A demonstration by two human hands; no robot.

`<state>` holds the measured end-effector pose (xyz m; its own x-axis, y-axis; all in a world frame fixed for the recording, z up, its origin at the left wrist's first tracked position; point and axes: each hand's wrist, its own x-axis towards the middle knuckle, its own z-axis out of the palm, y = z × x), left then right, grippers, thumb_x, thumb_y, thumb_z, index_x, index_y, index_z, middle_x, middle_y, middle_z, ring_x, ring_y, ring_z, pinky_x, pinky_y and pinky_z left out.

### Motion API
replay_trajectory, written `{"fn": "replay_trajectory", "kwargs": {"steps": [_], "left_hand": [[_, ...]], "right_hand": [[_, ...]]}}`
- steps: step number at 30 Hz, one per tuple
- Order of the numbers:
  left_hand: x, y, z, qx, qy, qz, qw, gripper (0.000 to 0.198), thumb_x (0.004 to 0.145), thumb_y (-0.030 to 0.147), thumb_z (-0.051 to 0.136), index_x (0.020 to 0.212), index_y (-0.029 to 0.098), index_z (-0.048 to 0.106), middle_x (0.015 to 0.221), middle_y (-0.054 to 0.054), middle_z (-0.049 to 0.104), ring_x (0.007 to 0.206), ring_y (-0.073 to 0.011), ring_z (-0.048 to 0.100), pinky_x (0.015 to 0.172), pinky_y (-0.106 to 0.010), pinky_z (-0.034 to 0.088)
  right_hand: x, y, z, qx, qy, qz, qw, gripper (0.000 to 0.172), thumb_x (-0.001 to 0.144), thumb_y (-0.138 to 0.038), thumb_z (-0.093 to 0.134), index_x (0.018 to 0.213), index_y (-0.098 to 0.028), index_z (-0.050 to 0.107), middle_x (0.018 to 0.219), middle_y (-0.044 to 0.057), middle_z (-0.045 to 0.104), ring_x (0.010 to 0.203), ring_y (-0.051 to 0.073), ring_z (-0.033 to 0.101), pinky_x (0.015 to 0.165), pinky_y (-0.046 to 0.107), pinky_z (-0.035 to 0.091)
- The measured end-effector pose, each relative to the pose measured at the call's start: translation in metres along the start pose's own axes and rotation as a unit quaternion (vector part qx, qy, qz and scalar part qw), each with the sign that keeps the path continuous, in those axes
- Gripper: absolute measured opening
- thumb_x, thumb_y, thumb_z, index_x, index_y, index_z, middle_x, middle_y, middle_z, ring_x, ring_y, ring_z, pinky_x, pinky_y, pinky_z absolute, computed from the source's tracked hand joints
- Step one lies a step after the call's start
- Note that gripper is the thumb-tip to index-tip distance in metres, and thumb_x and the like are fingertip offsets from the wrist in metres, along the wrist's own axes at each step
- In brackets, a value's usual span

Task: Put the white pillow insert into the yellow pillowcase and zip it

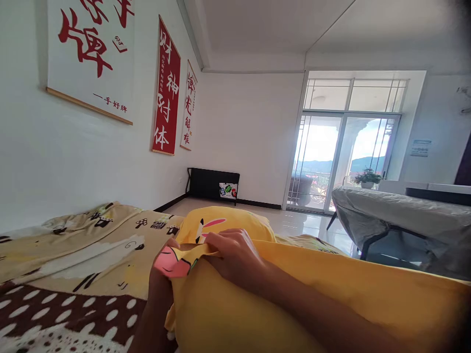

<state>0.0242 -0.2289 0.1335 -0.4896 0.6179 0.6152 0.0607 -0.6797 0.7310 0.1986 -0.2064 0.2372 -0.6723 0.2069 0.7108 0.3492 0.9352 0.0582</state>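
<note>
A yellow cloth (228,314) with a pink printed patch spreads across the foreground and out to the right. My right hand (233,252) is closed on its upper edge, fingers curled and knuckles up. At the left corner of the same cloth, my left hand (170,243) grips the fabric; a fold with the pink print covers most of its fingers. The two hands are a short way apart, with a stretch of bunched edge between them. Just beyond them lies a yellow pillow (235,218) with a printed figure that has pink ears.
A beige and brown patterned blanket (91,255) covers the bed on the left. A black folded frame (211,184) leans at the far wall. To the right stands a plastic-covered table (390,203) with a potted plant (368,176), before a sliding glass door (344,157).
</note>
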Motion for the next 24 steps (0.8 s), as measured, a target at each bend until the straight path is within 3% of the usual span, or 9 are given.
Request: {"fn": "replay_trajectory", "kwargs": {"steps": [2,5,8,11,13,16,20,22,24], "left_hand": [[-0.001,0.009,-0.005,0.017,-0.078,0.035,0.996,0.041,0.067,0.056,0.062,0.074,0.017,0.057,0.068,-0.002,0.054,0.060,-0.0146,0.051,0.054,-0.025,0.043],[-0.003,0.033,-0.009,0.133,-0.173,0.104,0.970,0.031,0.064,0.041,0.070,0.081,0.016,0.060,0.075,-0.004,0.058,0.068,-0.0172,0.055,0.056,-0.024,0.045],[-0.009,0.055,-0.003,0.235,-0.141,0.195,0.942,0.009,0.071,0.023,0.063,0.079,0.018,0.060,0.075,-0.003,0.057,0.068,-0.0150,0.055,0.056,-0.021,0.044],[-0.019,0.062,0.006,0.216,-0.069,0.263,0.938,0.007,0.072,0.019,0.060,0.078,0.018,0.061,0.080,-0.004,0.060,0.072,-0.0154,0.057,0.061,-0.021,0.046],[-0.026,0.060,0.011,0.171,-0.033,0.237,0.956,0.007,0.071,0.020,0.063,0.077,0.017,0.062,0.080,-0.004,0.061,0.071,-0.0156,0.058,0.062,-0.021,0.046],[-0.033,0.055,0.015,0.065,-0.035,0.098,0.992,0.013,0.069,0.028,0.066,0.066,0.016,0.061,0.073,-0.004,0.061,0.065,-0.0148,0.056,0.057,-0.021,0.045],[-0.034,0.051,0.018,-0.049,-0.018,-0.087,0.995,0.030,0.060,0.041,0.072,0.073,0.015,0.063,0.067,-0.004,0.061,0.058,-0.0155,0.054,0.048,-0.022,0.043],[-0.033,0.050,0.017,-0.002,0.011,-0.094,0.995,0.035,0.059,0.043,0.074,0.077,0.015,0.064,0.063,-0.002,0.060,0.054,-0.0143,0.051,0.044,-0.021,0.040],[-0.032,0.049,0.017,0.090,0.044,-0.030,0.995,0.030,0.061,0.040,0.074,0.074,0.015,0.062,0.057,0.001,0.056,0.050,-0.0120,0.048,0.043,-0.020,0.037]], "right_hand": [[0.002,0.002,0.001,0.029,0.034,-0.017,0.999,0.014,0.072,-0.016,0.054,0.062,-0.020,0.045,0.052,-0.005,0.045,0.051,0.009,0.033,0.052,0.022,0.022],[0.005,0.001,0.001,0.043,0.081,-0.079,0.993,0.016,0.074,-0.012,0.048,0.060,-0.019,0.045,0.051,-0.005,0.044,0.052,0.009,0.034,0.056,0.024,0.027],[0.006,-0.003,-0.003,0.048,0.109,-0.142,0.983,0.019,0.080,-0.012,0.044,0.064,-0.019,0.054,0.057,-0.002,0.051,0.057,0.010,0.042,0.065,0.026,0.033],[0.006,-0.006,-0.012,0.078,0.085,-0.168,0.979,0.019,0.084,-0.015,0.045,0.075,-0.019,0.061,0.073,0.002,0.061,0.072,0.013,0.051,0.072,0.029,0.038],[0.007,-0.008,-0.018,0.102,0.056,-0.156,0.981,0.019,0.087,-0.016,0.045,0.081,-0.020,0.062,0.077,0.003,0.063,0.077,0.014,0.053,0.074,0.029,0.039],[0.008,-0.011,-0.025,0.114,0.052,-0.111,0.986,0.014,0.090,-0.019,0.045,0.088,-0.019,0.060,0.076,0.002,0.062,0.075,0.013,0.052,0.072,0.029,0.041],[0.004,-0.017,-0.026,0.085,0.132,-0.099,0.983,0.004,0.087,-0.021,0.050,0.087,-0.019,0.053,0.077,0.003,0.059,0.070,0.013,0.050,0.066,0.029,0.042],[-0.001,-0.020,-0.023,0.058,0.207,-0.134,0.967,0.004,0.084,-0.016,0.049,0.085,-0.020,0.051,0.073,0.002,0.056,0.065,0.013,0.047,0.061,0.029,0.040],[-0.007,-0.022,-0.019,0.019,0.277,-0.198,0.940,0.009,0.082,-0.014,0.047,0.079,-0.021,0.050,0.064,0.000,0.050,0.058,0.012,0.042,0.055,0.029,0.035]]}}
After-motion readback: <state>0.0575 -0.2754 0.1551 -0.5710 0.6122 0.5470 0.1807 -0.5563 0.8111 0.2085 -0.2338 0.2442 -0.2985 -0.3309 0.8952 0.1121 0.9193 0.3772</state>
